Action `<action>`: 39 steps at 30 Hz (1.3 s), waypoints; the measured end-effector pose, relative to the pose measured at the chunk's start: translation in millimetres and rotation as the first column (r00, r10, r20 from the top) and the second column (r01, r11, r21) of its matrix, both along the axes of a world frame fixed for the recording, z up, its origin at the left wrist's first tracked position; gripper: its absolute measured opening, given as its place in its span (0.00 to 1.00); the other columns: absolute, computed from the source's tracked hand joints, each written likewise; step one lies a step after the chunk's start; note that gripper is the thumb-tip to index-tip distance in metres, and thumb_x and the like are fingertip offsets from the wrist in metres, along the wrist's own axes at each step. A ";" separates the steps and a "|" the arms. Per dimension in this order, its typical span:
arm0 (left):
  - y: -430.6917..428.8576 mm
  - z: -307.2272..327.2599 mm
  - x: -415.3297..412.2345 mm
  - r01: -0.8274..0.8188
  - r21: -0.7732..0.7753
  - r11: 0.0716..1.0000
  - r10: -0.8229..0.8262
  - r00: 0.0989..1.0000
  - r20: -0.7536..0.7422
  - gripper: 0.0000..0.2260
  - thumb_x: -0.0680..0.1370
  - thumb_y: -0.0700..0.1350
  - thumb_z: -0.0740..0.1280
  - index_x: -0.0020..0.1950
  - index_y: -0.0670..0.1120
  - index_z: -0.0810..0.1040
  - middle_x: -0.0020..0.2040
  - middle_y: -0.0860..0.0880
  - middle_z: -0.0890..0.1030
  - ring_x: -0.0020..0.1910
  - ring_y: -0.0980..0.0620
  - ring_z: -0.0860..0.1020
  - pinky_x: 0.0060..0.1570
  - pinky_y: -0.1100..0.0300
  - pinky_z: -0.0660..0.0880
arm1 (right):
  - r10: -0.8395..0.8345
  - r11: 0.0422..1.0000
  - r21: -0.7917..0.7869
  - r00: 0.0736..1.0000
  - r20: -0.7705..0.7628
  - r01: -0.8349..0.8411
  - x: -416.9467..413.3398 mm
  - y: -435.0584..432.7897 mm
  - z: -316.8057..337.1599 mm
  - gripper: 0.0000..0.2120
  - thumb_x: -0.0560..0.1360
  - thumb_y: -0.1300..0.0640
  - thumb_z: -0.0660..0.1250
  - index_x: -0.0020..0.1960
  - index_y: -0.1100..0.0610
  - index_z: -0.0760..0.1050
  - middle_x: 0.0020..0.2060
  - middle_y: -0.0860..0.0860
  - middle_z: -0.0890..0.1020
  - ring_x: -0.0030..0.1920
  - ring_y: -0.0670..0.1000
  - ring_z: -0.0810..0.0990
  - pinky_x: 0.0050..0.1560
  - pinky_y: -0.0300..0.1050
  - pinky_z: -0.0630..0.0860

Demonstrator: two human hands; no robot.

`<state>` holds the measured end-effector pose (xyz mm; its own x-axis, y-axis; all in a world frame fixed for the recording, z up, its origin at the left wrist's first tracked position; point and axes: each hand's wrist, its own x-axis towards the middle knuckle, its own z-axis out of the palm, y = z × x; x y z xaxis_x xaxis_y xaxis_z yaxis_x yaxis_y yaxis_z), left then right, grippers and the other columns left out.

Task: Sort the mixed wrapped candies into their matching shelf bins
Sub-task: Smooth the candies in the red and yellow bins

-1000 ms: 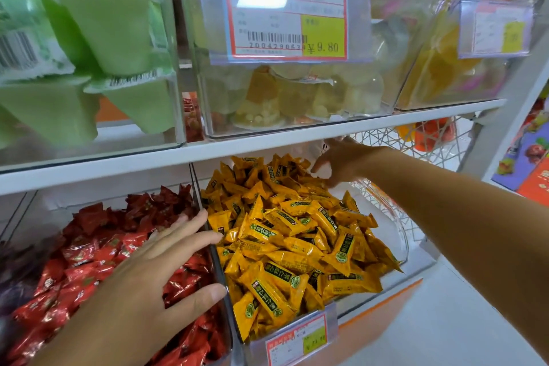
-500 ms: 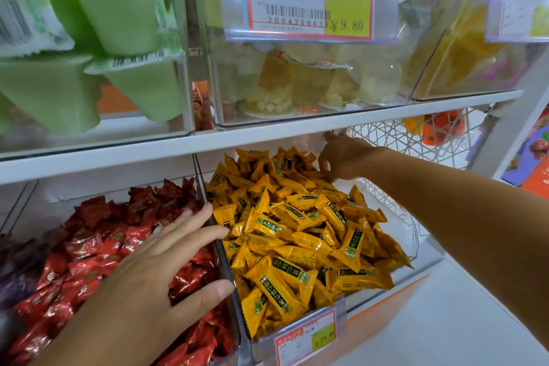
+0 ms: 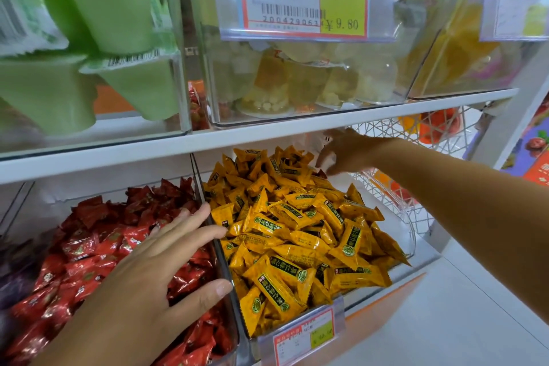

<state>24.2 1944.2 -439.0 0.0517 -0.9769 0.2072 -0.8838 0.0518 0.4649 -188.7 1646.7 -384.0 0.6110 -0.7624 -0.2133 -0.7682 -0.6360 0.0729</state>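
At the back of the clear bin (image 3: 408, 229) of yellow candies (image 3: 297, 232), just under the shelf edge (image 3: 267, 135), my right hand (image 3: 347, 153) hung with its fingers curled down over the heap. Whether they had pinched anything I could not tell, since the fingertips were blurred against the wrappers. Just below them a dark reddish wrapper (image 3: 321, 173) showed among the yellow, and I judged that to be the stray piece.

Such a candy would be light and small, its film slick and crinkly, so a flat press would likely only skate it deeper into the pile. The better hold seemed a pinch on a crimped end or across the narrow middle. The loose pieces around it looked ready to slide if nudged.

My left hand (image 3: 148, 273) lay open, fingers straight, palm down on the red candies (image 3: 89, 246) alongside, with its fingertips reaching the clear divider (image 3: 221, 249) between the two colours.
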 end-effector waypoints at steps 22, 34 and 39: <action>2.5 0.8 -0.9 -0.003 0.007 1.000 0.003 1.000 0.005 0.31 0.63 0.80 0.46 0.66 0.80 0.49 0.69 0.80 0.41 0.70 0.76 0.39 0.71 0.61 0.45 | -0.044 0.979 -0.182 0.967 0.250 0.091 -13.7 13.1 -16.5 0.03 0.77 0.49 0.66 0.46 0.45 0.78 0.73 0.48 0.62 0.71 0.53 0.63 0.67 0.53 0.67; 22.6 7.0 -14.4 0.009 0.008 1.000 -0.010 0.998 0.058 0.25 0.71 0.75 0.44 0.68 0.78 0.49 0.69 0.79 0.38 0.69 0.75 0.35 0.69 0.68 0.38 | -0.112 0.993 0.115 0.638 0.762 0.037 32.6 88.2 12.1 0.03 0.74 0.53 0.69 0.44 0.53 0.80 0.41 0.46 0.81 0.45 0.44 0.80 0.47 0.44 0.74; 28.2 10.5 -16.3 0.033 0.006 0.999 -0.034 0.998 0.049 0.24 0.75 0.67 0.51 0.72 0.73 0.52 0.72 0.75 0.42 0.70 0.75 0.36 0.61 0.78 0.31 | -0.034 0.981 0.167 0.770 0.637 -0.095 103.2 129.4 8.0 0.16 0.80 0.52 0.61 0.65 0.56 0.75 0.62 0.50 0.77 0.66 0.51 0.72 0.54 0.34 0.68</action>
